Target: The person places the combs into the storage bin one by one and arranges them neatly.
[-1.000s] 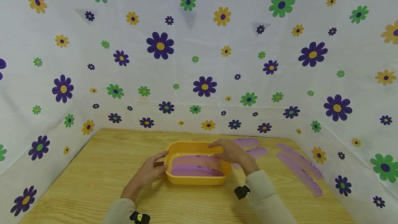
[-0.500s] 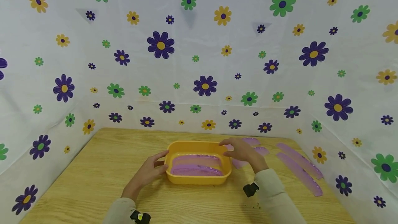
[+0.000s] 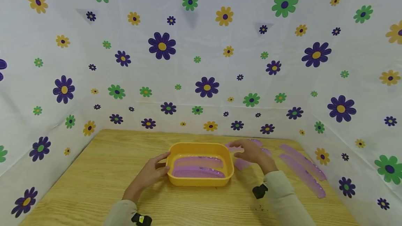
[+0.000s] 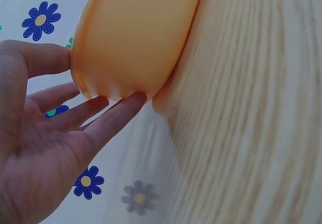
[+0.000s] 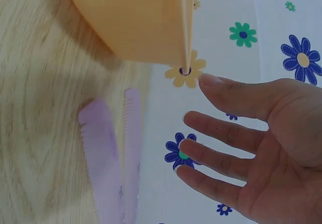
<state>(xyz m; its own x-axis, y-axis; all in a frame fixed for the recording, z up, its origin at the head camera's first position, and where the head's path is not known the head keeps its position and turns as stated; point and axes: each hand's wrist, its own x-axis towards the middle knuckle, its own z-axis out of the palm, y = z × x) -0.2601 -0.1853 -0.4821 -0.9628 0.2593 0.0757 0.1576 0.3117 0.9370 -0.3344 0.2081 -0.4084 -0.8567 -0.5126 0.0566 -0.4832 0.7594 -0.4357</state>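
Observation:
A yellow plastic basin [image 3: 201, 182] stands on the wooden table, with two purple combs lying flat inside: a far comb [image 3: 198, 162] and a near comb [image 3: 198, 173]. My left hand [image 3: 147, 173] touches the basin's left end; in the left wrist view its fairly straight fingers rest on the outer wall and its thumb is at the rim. My right hand [image 3: 251, 152] hovers off the basin's right side, fingers spread and holding nothing. Beneath it lie two more combs, a nearer comb [image 5: 103, 153] and a farther comb [image 5: 132, 153], partly hidden in the head view.
Farther right, two purple combs lie slantwise side by side, an outer comb [image 3: 304, 161] and an inner comb [image 3: 302, 175]. White flower-printed sheeting [image 3: 188, 69] closes off the back and both sides of the wooden table [image 3: 119, 156].
My right hand has moved from over the basin's right part out past its right rim, above the combs there. The left hand and the basin have stayed put.

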